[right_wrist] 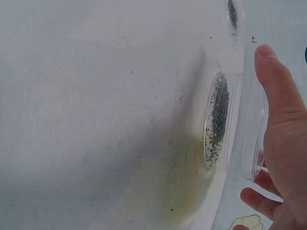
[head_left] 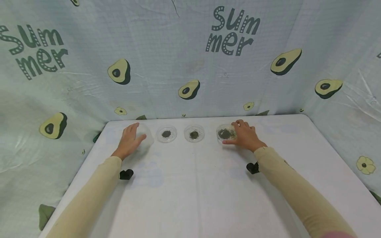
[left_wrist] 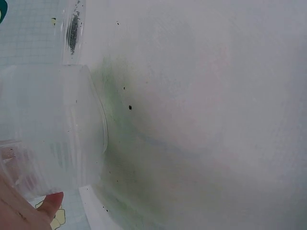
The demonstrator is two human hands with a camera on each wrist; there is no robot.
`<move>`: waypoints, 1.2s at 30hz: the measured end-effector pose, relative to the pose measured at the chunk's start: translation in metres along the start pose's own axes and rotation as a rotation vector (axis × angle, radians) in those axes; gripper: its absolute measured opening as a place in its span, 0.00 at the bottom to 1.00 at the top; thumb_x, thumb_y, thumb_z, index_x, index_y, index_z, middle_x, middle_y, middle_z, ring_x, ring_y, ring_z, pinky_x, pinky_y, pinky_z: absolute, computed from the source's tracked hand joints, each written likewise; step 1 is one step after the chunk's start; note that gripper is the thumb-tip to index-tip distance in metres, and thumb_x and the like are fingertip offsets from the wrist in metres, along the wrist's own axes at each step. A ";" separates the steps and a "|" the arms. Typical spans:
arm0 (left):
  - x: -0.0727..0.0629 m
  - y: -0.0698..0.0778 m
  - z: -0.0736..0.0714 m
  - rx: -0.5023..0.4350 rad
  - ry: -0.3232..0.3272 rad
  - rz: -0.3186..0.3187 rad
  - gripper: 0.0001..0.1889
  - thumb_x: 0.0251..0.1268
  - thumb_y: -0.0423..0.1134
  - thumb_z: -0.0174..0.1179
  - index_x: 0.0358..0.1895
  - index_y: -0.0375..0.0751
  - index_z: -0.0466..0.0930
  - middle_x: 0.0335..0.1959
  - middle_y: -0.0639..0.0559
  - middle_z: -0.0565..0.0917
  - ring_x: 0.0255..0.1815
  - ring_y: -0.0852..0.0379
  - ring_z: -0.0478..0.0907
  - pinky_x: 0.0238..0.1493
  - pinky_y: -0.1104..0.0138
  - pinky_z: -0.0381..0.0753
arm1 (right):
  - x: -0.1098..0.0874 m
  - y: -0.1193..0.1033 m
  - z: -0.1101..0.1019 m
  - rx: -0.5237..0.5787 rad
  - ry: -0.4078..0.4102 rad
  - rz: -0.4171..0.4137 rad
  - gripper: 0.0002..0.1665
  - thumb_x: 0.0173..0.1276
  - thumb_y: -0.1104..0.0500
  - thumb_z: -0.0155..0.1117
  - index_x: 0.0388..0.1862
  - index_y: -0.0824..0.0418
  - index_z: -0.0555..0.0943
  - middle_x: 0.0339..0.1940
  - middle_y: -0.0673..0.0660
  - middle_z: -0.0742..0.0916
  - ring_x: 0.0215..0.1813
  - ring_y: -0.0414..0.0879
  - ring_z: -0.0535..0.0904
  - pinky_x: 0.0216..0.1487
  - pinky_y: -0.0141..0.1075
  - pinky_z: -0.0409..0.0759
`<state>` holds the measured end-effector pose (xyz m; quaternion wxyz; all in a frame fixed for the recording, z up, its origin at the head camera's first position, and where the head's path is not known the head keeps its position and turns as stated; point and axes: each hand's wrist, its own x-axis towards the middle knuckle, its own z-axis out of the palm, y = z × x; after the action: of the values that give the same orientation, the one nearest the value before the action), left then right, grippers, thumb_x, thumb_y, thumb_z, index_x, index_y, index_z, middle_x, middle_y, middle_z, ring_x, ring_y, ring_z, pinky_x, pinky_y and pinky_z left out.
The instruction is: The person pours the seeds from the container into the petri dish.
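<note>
My left hand [head_left: 128, 141] grips a translucent plastic container [left_wrist: 53, 124] at the left end of the row of dishes. Its lower rim is close to the white table, and part of the hand is hidden behind its wall. At the right end, my right hand [head_left: 244, 136] holds a clear lid [right_wrist: 254, 129] between thumb and fingers, just above a clear petri dish [right_wrist: 220, 120]. A layer of dark granules [head_left: 224, 134] covers part of that dish. The lid appears apart from the dish in the right wrist view.
Two more clear dishes, one left [head_left: 166, 134] and one right [head_left: 194, 133], stand between the hands with small dark heaps inside. Loose dark specks lie on the white table [head_left: 184, 191]. Behind it hangs a printed cloth [head_left: 154, 59] with avocados.
</note>
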<state>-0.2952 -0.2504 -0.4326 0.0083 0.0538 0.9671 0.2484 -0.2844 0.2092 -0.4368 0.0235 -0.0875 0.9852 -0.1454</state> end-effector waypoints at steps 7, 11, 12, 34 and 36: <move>0.000 -0.002 0.001 0.014 0.013 0.026 0.39 0.72 0.52 0.46 0.76 0.32 0.44 0.76 0.32 0.48 0.77 0.34 0.43 0.74 0.40 0.48 | 0.002 -0.004 -0.002 0.001 -0.007 -0.005 0.60 0.53 0.31 0.69 0.72 0.67 0.62 0.70 0.69 0.65 0.71 0.66 0.59 0.65 0.69 0.57; -0.001 -0.002 0.000 0.021 0.015 0.032 0.39 0.72 0.51 0.46 0.76 0.32 0.44 0.76 0.31 0.49 0.77 0.34 0.42 0.74 0.41 0.48 | 0.005 -0.004 -0.001 -0.008 -0.013 -0.009 0.59 0.53 0.30 0.69 0.72 0.67 0.62 0.70 0.70 0.65 0.71 0.67 0.59 0.64 0.70 0.58; -0.001 -0.002 -0.001 0.021 0.014 0.032 0.38 0.72 0.51 0.46 0.76 0.32 0.44 0.76 0.31 0.49 0.77 0.34 0.42 0.74 0.41 0.48 | 0.006 -0.003 0.000 -0.008 -0.013 -0.010 0.59 0.53 0.30 0.69 0.72 0.67 0.62 0.70 0.70 0.66 0.71 0.67 0.59 0.63 0.70 0.58; -0.004 -0.004 0.001 0.035 0.023 0.045 0.38 0.73 0.51 0.46 0.76 0.32 0.44 0.76 0.32 0.49 0.77 0.35 0.42 0.74 0.42 0.49 | 0.021 0.005 0.010 -0.085 -0.045 -0.005 0.61 0.53 0.28 0.66 0.72 0.68 0.62 0.69 0.70 0.67 0.70 0.68 0.60 0.63 0.71 0.59; -0.003 -0.004 0.001 0.038 0.025 0.047 0.38 0.73 0.52 0.45 0.76 0.33 0.44 0.76 0.32 0.49 0.77 0.35 0.42 0.74 0.41 0.49 | 0.022 0.004 0.009 -0.082 -0.043 -0.006 0.61 0.53 0.28 0.67 0.72 0.68 0.62 0.69 0.71 0.67 0.70 0.68 0.61 0.63 0.71 0.59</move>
<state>-0.2924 -0.2540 -0.4351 -0.0107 0.0737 0.9702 0.2306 -0.3063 0.2065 -0.4474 0.0406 -0.0942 0.9894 -0.1032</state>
